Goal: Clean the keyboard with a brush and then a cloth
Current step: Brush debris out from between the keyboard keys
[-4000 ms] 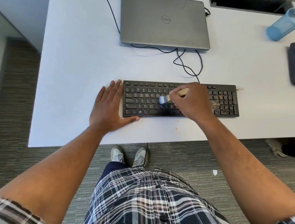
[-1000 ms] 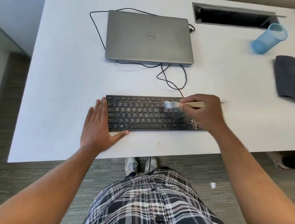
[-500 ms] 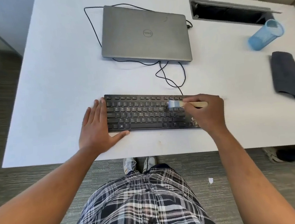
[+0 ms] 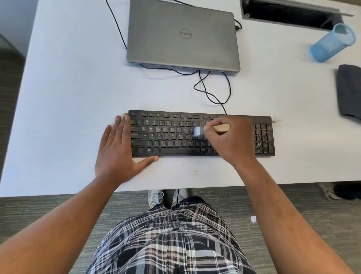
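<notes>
The keyboard (image 4: 201, 133), lying at frame centre, is being brushed; crumbs are seen on its right-hand keys, so those look due next. The brush (image 4: 209, 130) is pinched by the right hand (image 4: 231, 141). The left hand (image 4: 118, 150) is laid flat, fingers straight. The cloth (image 4: 354, 95) is left untouched at right.

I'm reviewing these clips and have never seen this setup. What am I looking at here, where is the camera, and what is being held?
There is no machine: a person wears a camera on the head, looking down at their own arms. On the white desk lie a black keyboard, a closed laptop, a tipped blue cup and a dark cloth. The left hand lies flat against the keyboard's left end, steadying it. The right hand grips a small brush, bristles on the keys. Crumbs show on the number pad.
</notes>
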A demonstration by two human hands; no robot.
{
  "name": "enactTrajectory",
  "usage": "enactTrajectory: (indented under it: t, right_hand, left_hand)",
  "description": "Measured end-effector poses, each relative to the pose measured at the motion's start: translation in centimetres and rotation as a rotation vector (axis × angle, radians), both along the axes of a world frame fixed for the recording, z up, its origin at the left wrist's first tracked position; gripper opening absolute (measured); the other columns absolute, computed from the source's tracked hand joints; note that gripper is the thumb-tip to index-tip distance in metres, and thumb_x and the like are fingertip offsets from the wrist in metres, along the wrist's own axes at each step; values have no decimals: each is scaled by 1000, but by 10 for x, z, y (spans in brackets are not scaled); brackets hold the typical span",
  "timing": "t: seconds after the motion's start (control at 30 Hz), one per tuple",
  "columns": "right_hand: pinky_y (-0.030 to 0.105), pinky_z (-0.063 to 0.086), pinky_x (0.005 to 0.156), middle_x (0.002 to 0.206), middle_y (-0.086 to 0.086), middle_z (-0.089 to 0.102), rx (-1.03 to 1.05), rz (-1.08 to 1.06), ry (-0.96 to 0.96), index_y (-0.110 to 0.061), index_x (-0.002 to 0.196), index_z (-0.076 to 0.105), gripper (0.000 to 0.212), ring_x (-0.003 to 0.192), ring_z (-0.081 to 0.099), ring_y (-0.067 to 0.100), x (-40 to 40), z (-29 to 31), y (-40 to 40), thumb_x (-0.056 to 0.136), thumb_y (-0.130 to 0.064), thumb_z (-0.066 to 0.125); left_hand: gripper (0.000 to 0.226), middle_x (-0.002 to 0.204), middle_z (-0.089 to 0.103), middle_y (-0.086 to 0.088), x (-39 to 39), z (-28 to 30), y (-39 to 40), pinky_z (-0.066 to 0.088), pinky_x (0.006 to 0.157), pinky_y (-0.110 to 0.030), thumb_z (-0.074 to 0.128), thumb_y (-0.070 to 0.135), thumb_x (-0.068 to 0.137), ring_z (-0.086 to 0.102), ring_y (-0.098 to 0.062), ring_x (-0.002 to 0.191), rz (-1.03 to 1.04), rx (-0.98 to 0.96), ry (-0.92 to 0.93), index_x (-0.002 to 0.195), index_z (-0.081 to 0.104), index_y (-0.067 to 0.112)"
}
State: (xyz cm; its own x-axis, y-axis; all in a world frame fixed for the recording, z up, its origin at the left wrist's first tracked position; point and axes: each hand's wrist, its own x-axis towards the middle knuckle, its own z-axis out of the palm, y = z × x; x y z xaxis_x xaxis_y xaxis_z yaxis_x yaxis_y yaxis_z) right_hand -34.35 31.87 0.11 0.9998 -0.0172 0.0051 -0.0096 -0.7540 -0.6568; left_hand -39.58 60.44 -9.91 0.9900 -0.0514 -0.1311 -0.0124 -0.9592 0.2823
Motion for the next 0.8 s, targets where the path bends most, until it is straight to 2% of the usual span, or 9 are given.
enactTrajectory:
  t: [0.1,0.2,0.3,0.4,0.5,0.57,0.7,0.8]
  right_hand:
    - [30,58,58,78,-16,76,7,0,25,-22,85,82,9,64,69,3,-3,-4,1,86,-17,74]
    - [26,59,66,85,-13,78,12,-25,-36,-20,91,83,11,72,70,0,-1,-3,2,87,-17,73]
    - [27,58,60,77,-15,75,11,-15,-20,-22,82,82,8,67,69,1,-3,-5,4,83,-17,75]
    - [29,60,66,83,-12,78,18,-52,-64,-19,89,82,10,72,71,2,-5,-6,5,87,-15,73]
    - [19,54,60,76,-16,75,48,-89,-85,-21,84,81,9,67,70,1,-5,-5,1,85,-15,75]
    - [18,52,55,73,-19,73,44,-80,-49,-24,81,79,10,63,68,1,-8,-8,1,84,-16,76]
    - [21,58,68,88,-12,78,45,-132,-137,-18,95,82,10,76,71,1,-11,-12,1,91,-17,73]
    - [26,55,53,72,-13,74,67,-178,-142,-19,83,80,7,61,68,4,-12,-13,-1,86,-15,74]
  left_hand:
    - [137,177,3,-8,0,0,0,6,134,-44,35,101,76,-4,-20,164,-2,1,-4,168,-11,10]
    - [137,177,5,-9,0,1,0,7,134,-45,36,101,76,-2,-21,164,-5,6,-8,168,-9,9]
    - [137,177,6,-10,0,1,0,8,133,-45,37,100,76,0,-22,164,-6,8,-9,168,-7,8]
    - [137,177,7,-10,0,1,1,8,133,-46,39,100,76,1,-22,164,-4,3,-12,168,-7,8]
    - [137,177,9,-11,0,1,0,8,133,-45,40,99,76,2,-23,164,-9,6,-14,168,-6,8]
    - [137,177,9,-11,1,1,0,8,133,-45,39,99,76,2,-23,164,-8,7,-14,168,-5,8]
    - [136,177,7,-10,0,2,0,6,133,-44,36,100,77,1,-22,164,-6,24,-14,168,-6,8]
    - [136,177,7,-10,0,1,0,6,133,-44,38,100,77,0,-22,164,-8,24,-11,168,-7,8]
